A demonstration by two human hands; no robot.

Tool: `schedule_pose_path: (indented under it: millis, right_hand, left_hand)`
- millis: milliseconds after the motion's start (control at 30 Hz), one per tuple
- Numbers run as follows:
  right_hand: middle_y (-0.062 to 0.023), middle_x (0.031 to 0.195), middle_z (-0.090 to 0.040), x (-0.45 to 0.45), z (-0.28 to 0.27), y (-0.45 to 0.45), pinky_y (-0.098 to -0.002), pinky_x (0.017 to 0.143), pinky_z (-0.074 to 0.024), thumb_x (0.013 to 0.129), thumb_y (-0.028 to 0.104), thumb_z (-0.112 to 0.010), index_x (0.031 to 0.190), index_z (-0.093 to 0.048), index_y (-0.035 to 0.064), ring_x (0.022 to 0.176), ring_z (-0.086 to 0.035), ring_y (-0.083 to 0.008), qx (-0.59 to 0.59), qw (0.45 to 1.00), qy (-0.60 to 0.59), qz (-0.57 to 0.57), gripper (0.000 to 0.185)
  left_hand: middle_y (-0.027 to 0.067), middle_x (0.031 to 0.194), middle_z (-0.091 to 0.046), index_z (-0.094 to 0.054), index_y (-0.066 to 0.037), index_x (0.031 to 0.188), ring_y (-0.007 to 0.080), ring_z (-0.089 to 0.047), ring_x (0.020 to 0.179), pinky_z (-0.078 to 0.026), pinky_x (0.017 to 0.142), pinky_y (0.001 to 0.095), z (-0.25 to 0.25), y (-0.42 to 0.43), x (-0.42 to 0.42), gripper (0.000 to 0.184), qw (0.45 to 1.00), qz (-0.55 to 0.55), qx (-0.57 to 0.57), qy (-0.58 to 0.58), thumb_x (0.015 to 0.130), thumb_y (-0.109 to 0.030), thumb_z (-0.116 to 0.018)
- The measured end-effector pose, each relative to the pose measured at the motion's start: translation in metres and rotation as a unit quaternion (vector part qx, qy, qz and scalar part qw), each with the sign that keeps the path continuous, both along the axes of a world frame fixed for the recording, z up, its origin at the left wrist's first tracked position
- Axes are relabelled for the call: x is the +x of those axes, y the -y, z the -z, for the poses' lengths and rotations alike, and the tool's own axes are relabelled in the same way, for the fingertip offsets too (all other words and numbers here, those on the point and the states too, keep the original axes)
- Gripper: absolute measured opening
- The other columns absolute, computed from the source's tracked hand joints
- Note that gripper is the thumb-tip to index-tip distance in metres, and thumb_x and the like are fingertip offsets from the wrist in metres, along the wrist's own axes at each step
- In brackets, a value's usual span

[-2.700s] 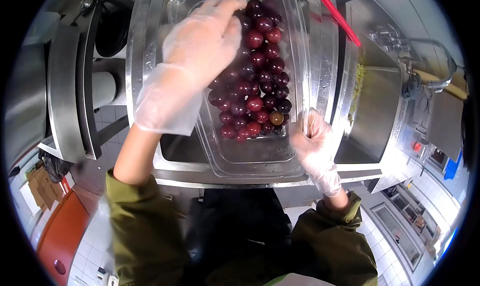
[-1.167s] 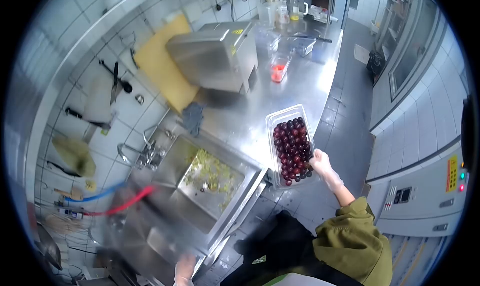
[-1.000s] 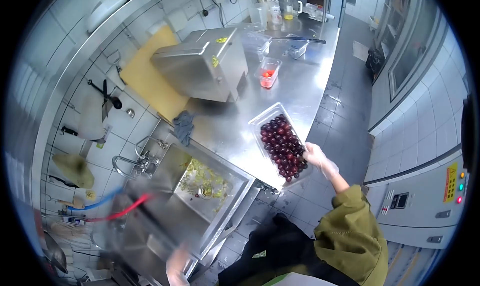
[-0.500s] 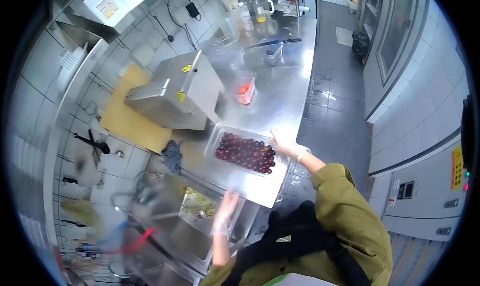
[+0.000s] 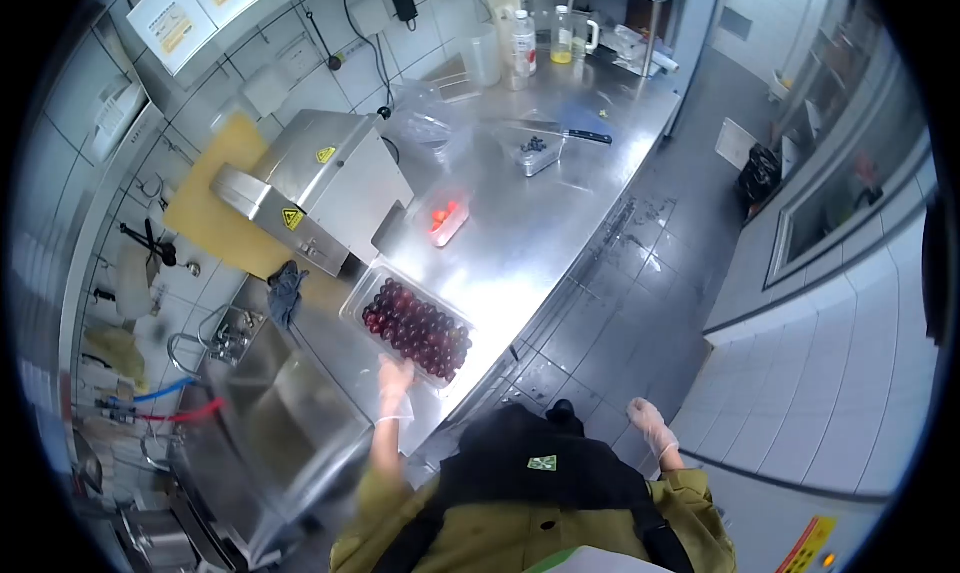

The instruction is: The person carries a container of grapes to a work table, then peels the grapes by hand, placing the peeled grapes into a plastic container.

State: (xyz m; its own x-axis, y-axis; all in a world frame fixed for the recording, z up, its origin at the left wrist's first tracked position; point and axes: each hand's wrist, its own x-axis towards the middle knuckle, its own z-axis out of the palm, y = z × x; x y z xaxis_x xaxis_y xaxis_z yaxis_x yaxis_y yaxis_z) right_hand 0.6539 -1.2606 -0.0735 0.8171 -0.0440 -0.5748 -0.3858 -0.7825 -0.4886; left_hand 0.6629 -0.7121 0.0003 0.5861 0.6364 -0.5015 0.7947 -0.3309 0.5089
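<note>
Gloved hands stand well apart: the left hand (image 5: 395, 375), at seven o'clock, is at the near edge of a clear tub (image 5: 360, 297) of dark red grapes (image 5: 415, 325), its grip unclear; the right hand (image 5: 652, 419), at four, is over the floor (image 5: 600, 343), its closure uncertain. The tub rests on a steel counter (image 5: 505, 278) at eight, a machine (image 5: 335, 178) at ten, a knife (image 5: 588, 136) at one.

A commercial kitchen, shown by its stainless-steel worktop (image 5: 530, 228) bearing a black-handled knife (image 5: 588, 136) and tub (image 5: 353, 304) of grapes (image 5: 415, 323), steel sink (image 5: 295, 408), white-tiled wall (image 5: 415, 48) and yellow slab (image 5: 208, 205), probably a cutting board.
</note>
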Motion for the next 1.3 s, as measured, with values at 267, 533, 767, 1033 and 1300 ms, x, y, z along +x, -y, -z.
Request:
schedule_pose_path:
  millis: [267, 533, 767, 1033, 1300]
  right_hand:
    - [-0.0145, 0.092, -0.065, 0.177, -0.020, -0.025, -0.0360, 0.079, -0.0458, 0.087, 0.029, -0.048, 0.100, -0.060, 0.0040, 0.089, -0.061, -0.0298, 0.068, 0.988, 0.108, -0.086, 0.030]
    - [-0.0110, 0.084, -0.064, 0.256, -0.061, -0.044, -0.0313, 0.077, -0.0461, 0.087, 0.029, -0.051, 0.100, -0.061, 0.0061, 0.083, -0.061, -0.0207, 0.194, 0.973, 0.112, -0.051, 0.028]
    - [-0.0032, 0.074, -0.059, 0.260, -0.009, 0.034, -0.0263, 0.058, -0.0447, 0.090, 0.024, -0.050, 0.088, -0.058, 0.0010, 0.065, -0.055, -0.0123, 0.240, 0.960, 0.052, 0.135, 0.025]
    - [-0.0047, 0.070, -0.057, 0.376, -0.046, -0.006, -0.0265, 0.059, -0.0426, 0.092, 0.029, -0.048, 0.083, -0.057, 0.0023, 0.064, -0.053, -0.0119, 0.218, 0.972, 0.012, -0.089, 0.030]
    - [-0.0003, 0.079, -0.058, 0.493, -0.042, -0.069, -0.0222, 0.065, -0.0431, 0.094, 0.021, -0.048, 0.098, -0.060, 0.0025, 0.070, -0.052, -0.0086, 0.293, 0.932, -0.026, -0.210, 0.022]
  left_hand:
    - [0.0202, 0.102, -0.063, -0.059, -0.005, 0.110, 0.0360, -0.060, 0.097, -0.047, 0.084, 0.0439, -0.144, 0.034, 0.174, 0.044, 0.958, 0.184, 0.217, 0.021, 0.084, -0.039, -0.048]
    - [0.0192, 0.085, -0.062, -0.051, 0.009, 0.112, 0.0258, -0.062, 0.070, -0.050, 0.066, 0.0361, -0.127, -0.030, 0.443, 0.055, 0.944, -0.078, -0.019, 0.319, 0.080, -0.035, -0.059]
    - [0.0260, 0.086, -0.063, -0.061, 0.009, 0.088, 0.0390, -0.063, 0.077, -0.049, 0.073, 0.0448, -0.077, -0.090, 0.526, 0.041, 0.953, -0.040, 0.100, 0.285, 0.076, -0.030, -0.057]
    - [0.0206, 0.081, -0.065, -0.050, 0.002, 0.107, 0.0300, -0.064, 0.072, -0.049, 0.067, 0.0374, -0.193, -0.021, 0.334, 0.034, 0.886, -0.170, 0.249, 0.353, 0.082, -0.022, -0.054]
    - [0.0011, 0.067, -0.058, -0.054, -0.007, 0.092, 0.0071, -0.050, 0.054, -0.042, 0.052, 0.0215, -0.101, 0.068, 0.110, 0.030, 0.865, -0.396, -0.024, 0.307, 0.093, -0.037, -0.051]
